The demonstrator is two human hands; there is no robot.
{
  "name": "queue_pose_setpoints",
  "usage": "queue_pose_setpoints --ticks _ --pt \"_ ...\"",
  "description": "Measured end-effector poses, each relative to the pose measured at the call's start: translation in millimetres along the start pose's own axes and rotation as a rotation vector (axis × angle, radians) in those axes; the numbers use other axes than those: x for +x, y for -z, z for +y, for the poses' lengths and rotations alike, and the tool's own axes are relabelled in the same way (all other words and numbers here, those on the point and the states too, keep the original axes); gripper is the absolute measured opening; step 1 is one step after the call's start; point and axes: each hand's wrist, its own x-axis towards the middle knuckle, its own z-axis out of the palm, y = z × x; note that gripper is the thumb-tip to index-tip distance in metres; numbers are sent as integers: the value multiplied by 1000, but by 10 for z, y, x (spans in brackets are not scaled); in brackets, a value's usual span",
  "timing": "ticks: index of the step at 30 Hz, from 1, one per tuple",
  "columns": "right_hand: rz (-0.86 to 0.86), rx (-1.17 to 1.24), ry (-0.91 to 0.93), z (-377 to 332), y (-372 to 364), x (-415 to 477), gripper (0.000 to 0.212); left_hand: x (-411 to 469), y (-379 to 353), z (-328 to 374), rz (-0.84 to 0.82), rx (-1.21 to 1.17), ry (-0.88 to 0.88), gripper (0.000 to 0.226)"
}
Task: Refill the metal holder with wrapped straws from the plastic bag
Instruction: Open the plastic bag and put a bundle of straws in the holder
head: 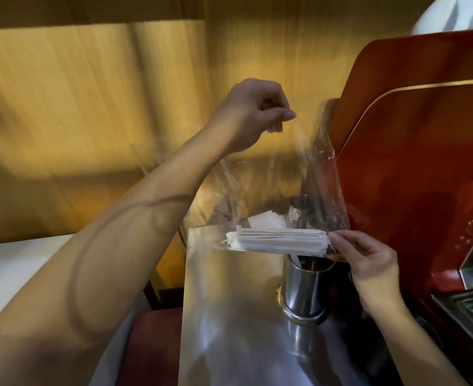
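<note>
Plainly the refill was under way but far from done: no part of the bundle had gone into the holder yet, though a few dark sticks or straws seemed to stand in it already, too blurred to name

Farthest left, the raised left hand (253, 112) was lifted high over the tabletop (229, 316), its grip pinched together on the top edge of the clear plastic bag (274, 185), thumb against fingertips, so that the bag hung down stretched and nearly see-through. Below it, inside the bag's lower end, a bundle of white wrapped straws (277, 240) lay roughly level, just above the mouth of the metal holder (305, 291), which stood upright on the shiny steel tabletop. To the right, the right hand (369, 263) met the bundle's right end through the film, its grip closed on bag and straws together, thumb on top and fingers beneath. Beyond it stood a red espresso machine (413, 168)

What remained, as I judged it, was to draw the straws free of the bag, turn them upright and drop them into the holder
</note>
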Motion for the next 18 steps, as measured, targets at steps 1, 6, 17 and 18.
queue_pose_setpoints --ticks 1,6,17,18 --pt "17 -12 25 -53 48 12 18 33 -21 42 -1 -4 -21 3" --pt "87 -69 67 -251 350 -9 19 190 -140 217 -42 -23 -89 6" --pt "301 -157 123 -754 946 -312 24 406 -576 684 -105 -186 -248 24" --pt "313 -167 131 -802 983 -347 22 415 -615 716 -104 -212 -250 25"
